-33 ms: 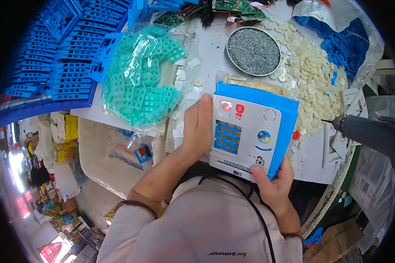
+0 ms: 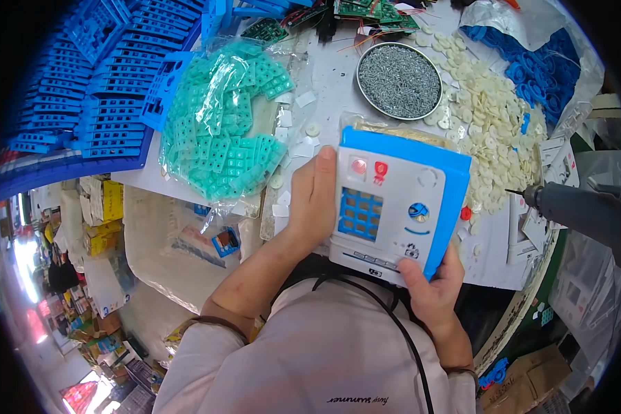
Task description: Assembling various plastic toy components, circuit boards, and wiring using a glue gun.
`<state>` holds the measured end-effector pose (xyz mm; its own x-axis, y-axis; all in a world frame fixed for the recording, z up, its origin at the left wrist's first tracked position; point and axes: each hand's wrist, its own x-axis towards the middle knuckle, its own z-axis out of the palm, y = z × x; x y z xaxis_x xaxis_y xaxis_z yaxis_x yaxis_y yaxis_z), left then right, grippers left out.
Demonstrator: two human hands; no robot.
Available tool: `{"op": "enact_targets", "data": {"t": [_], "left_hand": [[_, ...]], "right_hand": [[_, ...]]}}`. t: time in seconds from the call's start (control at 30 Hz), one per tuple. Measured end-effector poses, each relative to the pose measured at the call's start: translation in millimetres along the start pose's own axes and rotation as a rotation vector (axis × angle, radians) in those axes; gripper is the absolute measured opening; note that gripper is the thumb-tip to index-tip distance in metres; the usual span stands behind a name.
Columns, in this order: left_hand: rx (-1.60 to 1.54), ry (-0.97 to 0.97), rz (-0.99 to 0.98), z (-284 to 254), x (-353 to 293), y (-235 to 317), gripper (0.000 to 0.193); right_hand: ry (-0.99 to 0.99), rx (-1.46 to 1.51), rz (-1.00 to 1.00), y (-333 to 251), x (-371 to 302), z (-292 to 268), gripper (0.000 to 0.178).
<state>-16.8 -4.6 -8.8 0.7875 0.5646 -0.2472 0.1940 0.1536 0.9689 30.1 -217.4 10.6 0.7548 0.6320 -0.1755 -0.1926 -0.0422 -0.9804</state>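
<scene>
Room: mixed goods crowd the lower left, yellow boxes (image 2: 110, 214) among them; a cardboard box (image 2: 528, 379) sits at the lower right.
Worktable (image 2: 490, 262): white-topped, in front of the person, crowded with parts.
Blue panels (image 2: 114, 96): piled in rows at the table's far left.
Teal button pads (image 2: 221, 124): heaped in clear plastic, just beside the blue panels.
Cream discs (image 2: 497, 124): spread loose over the right side.
Casing (image 2: 386, 255): between the two hands, close to the torso at the table's near edge, slightly turned; its white front faces up, its blue shell shows along the top and right, and a blue grid shows at left.
Power driver (image 2: 579, 207): grey, at the right, bit pointing left, apart from the right hand.
Round bowl (image 2: 359, 83): beyond the casing, full of small metal screws (image 2: 398, 79).
Left hand (image 2: 314, 200): partly closed, gripping the casing's left side; some fingers are hidden.
Right hand (image 2: 435, 286): closed around the lower right corner, thumb on the front.
Red piece (image 2: 466, 212): small, just right of the casing.
</scene>
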Motion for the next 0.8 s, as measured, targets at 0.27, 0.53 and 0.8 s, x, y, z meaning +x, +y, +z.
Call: {"op": "enact_targets", "data": {"t": [0.27,0.53,0.8], "left_hand": [[0.226,-0.126,-0.006,-11.4,-26.6,-10.9,0.060],[0.115,-0.090,-0.015,-12.9,-41.8,-12.6,0.065],[0.072,-0.277,-0.091,-26.8,-32.8,-17.2,0.063]], "right_hand": [[0.054,0.259,0.113,-1.7,14.8,-5.9,0.041],[0.106,0.221,0.042,10.0,12.8,11.0,0.043],[0.102,0.139,0.060,8.3,-7.1,-2.1,0.048]]}}
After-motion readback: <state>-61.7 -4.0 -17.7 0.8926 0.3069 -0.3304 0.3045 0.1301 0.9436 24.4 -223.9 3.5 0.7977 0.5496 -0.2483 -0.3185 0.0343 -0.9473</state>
